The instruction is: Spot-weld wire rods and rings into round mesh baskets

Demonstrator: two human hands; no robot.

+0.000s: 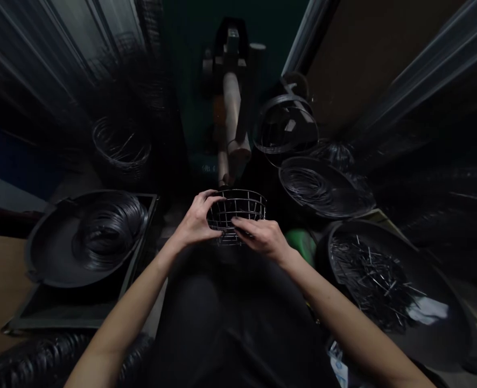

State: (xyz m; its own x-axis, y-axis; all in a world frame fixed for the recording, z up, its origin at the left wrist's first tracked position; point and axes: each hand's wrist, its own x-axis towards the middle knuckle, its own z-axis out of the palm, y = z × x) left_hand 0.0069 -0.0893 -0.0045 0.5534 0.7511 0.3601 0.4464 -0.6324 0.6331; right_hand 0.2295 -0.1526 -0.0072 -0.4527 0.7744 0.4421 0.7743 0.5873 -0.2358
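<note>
A small round wire basket (238,215) is held in front of my lap, below the tip of a machine's cylindrical arm (232,99). Around its left side curls my left hand (197,220), with the thumb at the near side and the fingers toward the far rim. My right hand (266,238) is closed at the near right side of the basket, fingers together against its wires. Whether a loose wire is also between the right fingertips is too dark to tell. The basket's lower part is partly hidden by the hands.
At left, a dark basin (53,258) with coiled wire rings stands on a stand (61,321). To the right are a pan (355,202) of wire rings and a larger basin (432,347) of short wire pieces. A clear visor (289,126) hangs beside the machine.
</note>
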